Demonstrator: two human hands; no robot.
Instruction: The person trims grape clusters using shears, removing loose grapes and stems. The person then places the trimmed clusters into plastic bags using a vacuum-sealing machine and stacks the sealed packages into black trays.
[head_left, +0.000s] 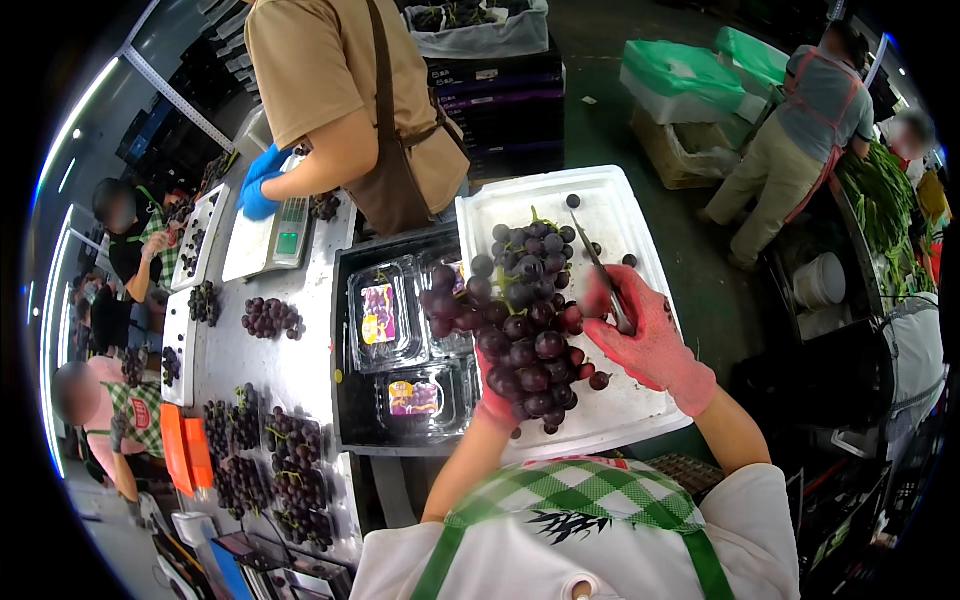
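My left hand, in a pink-red glove, supports a large bunch of dark purple grapes from below; most of its fingers are hidden behind the fruit. In my right hand, gloved alike, is a slim pointed metal cutting tool, which looks like trimming scissors. Its tip points away from me, beside the bunch's right edge. Underneath both hands lies a white foam tray with several loose grapes on it, one of them a single grape near the far edge.
Left of the tray, a black crate holds clear plastic clamshell boxes with labels. A metal table bears grape bunches and a digital scale. Across from me stands a co-worker in blue gloves. Stacked crates rise behind.
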